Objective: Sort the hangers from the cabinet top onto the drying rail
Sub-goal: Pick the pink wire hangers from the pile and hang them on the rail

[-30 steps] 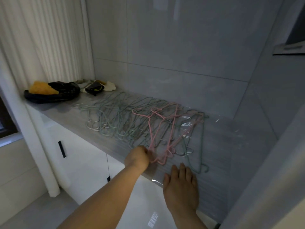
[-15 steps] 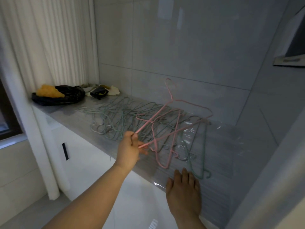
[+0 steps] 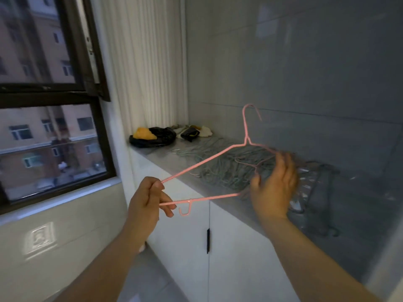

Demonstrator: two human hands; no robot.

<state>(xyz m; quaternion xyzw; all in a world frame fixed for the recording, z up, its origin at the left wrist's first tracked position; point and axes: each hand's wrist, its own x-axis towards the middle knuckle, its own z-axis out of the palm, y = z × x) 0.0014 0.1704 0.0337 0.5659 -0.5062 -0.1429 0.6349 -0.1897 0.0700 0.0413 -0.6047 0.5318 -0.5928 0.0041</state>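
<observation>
A pink hanger [image 3: 247, 141] is pinched by the left hand [image 3: 148, 197]; whether the right hand [image 3: 272, 186] (blurred) grips it cannot be told.

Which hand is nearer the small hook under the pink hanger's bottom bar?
Left. The left hand pinches the hanger at its corner, right beside the small hook; the right hand is at the bar's far end.

The thin pink wire hanger [image 3: 218, 197] is coated in a smooth, matt skin, as is the tangled pile of pale green wire hangers [image 3: 224, 171]. The grey streaked surface [image 3: 161, 156] is seen as smooth and stone-look, partly covered by clear glossy plastic film [image 3: 309, 186]. The large grey wall tiles [image 3: 305, 73] are polished and reflective. The white pleated curtain [image 3: 148, 62] is matt cloth; the black plastic bag [image 3: 161, 138] is shiny and crinkled.
</observation>
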